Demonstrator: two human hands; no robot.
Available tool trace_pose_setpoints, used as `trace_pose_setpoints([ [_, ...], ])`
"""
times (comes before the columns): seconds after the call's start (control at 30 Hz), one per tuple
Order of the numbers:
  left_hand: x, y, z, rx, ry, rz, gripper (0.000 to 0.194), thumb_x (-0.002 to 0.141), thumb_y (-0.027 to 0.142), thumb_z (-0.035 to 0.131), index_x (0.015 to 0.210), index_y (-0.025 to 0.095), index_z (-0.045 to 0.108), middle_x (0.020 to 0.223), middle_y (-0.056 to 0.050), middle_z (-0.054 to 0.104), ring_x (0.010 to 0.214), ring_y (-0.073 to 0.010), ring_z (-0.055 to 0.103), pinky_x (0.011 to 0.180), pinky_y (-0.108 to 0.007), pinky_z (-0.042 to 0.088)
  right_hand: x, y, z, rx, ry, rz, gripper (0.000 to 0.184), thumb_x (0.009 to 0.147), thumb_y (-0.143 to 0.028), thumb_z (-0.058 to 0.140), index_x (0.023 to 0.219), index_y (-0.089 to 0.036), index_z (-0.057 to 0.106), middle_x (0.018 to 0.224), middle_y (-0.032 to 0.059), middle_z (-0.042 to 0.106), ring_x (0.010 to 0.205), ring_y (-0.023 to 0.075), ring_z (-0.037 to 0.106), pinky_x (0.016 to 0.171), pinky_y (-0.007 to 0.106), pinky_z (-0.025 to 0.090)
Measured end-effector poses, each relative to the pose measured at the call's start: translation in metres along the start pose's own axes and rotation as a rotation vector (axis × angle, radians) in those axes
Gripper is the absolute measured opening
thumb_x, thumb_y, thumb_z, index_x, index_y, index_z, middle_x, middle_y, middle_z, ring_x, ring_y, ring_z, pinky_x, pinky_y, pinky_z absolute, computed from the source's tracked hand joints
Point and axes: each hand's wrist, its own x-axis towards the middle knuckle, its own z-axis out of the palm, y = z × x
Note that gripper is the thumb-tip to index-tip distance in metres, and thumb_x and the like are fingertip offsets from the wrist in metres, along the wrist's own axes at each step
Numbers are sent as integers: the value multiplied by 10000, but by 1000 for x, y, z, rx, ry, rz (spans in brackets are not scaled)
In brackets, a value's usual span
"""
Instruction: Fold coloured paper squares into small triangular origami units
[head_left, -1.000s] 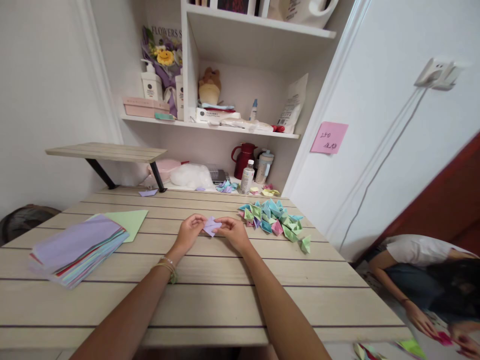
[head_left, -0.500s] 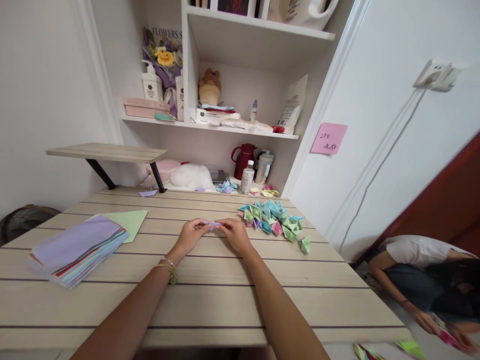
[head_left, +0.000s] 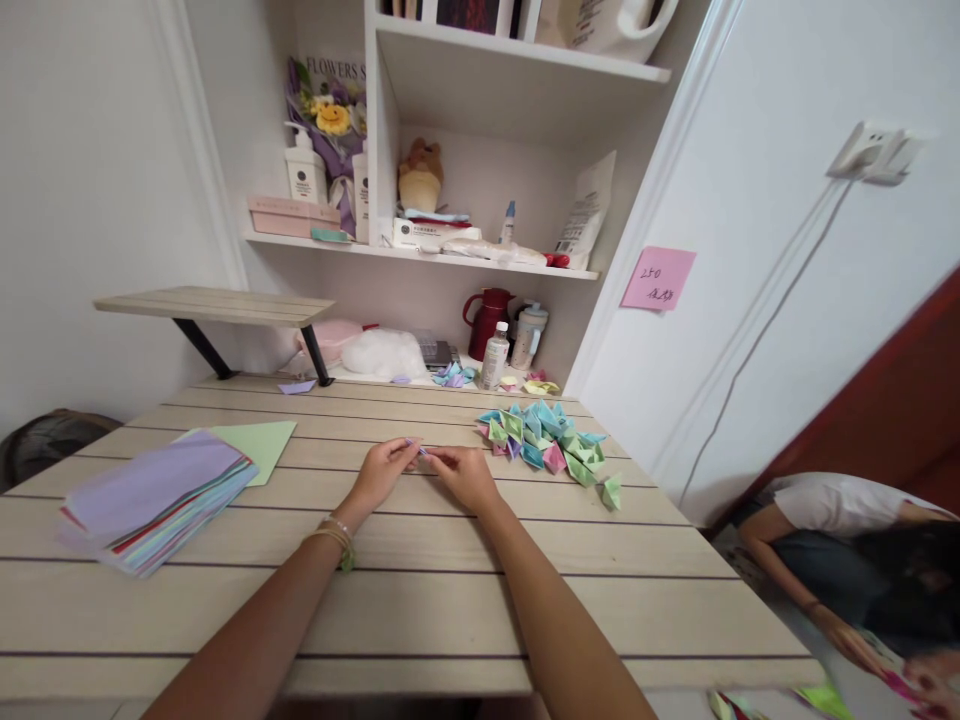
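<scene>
A small folded piece of purple paper (head_left: 422, 451) is pinched between my two hands above the middle of the table, mostly covered by the fingers. My left hand (head_left: 382, 470) is closed on its left side, thumb against forefinger. On its right side my right hand (head_left: 466, 474) grips it with thumb and fingers. To the right of my right hand lies a heap of folded paper boats (head_left: 544, 432) in blue, green, pink and purple. A fanned stack of coloured paper sheets (head_left: 157, 490) with purple on top lies at the left, partly over a light green sheet (head_left: 259, 445).
A small raised shelf (head_left: 214, 303) on black legs stands at the back left. Behind the table are a bottle (head_left: 494, 355), a red jug (head_left: 489, 322) and a tumbler (head_left: 529, 335). A person (head_left: 832, 550) crouches at the lower right, hands on something pink.
My fingers have shifted on the purple paper, and less of it shows now. The hands have stayed at nearly the same place. The crouching person's hands have moved slightly.
</scene>
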Motion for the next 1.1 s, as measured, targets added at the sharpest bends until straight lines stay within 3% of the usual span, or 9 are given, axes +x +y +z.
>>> trace_pose_setpoints([
  [0.2,-2,1,2,0,-3,9,369,663,376,645,954,149,667,948,-76,663,743,-170,604,668,-278,510,-1,-1,0,2,0,63,291,781,-329,544,1026,-209,643,655,21,689,555,152,610,579,244,452],
  [0.33,-2,0,1,41,-10,58,360,691,383,613,960,150,666,1017,-93,624,776,-184,598,665,-288,516,-2,5,3,155,-61,122,338,790,-340,526,1084,-191,599,663,24,685,584,165,639,562,246,472],
  [0.57,-2,-6,0,174,-16,158,367,713,363,599,1019,165,637,938,-87,622,848,-195,587,710,-307,506,0,10,5,261,-32,188,260,789,-310,501,997,-183,591,612,6,657,562,164,642,583,273,505],
  [0.87,0,-4,0,-107,-84,-49,406,664,357,668,982,110,626,853,-103,687,742,-192,647,737,-338,505,2,11,7,530,13,278,197,728,-305,551,863,-196,458,593,-19,623,562,161,637,564,289,525],
  [1.1,2,-7,-4,-83,-41,-9,487,587,273,731,1028,111,604,819,-86,691,760,-183,648,766,-329,494,2,12,7,551,13,273,148,731,-280,526,833,-203,453,527,-58,563,575,145,623,586,278,516],
])
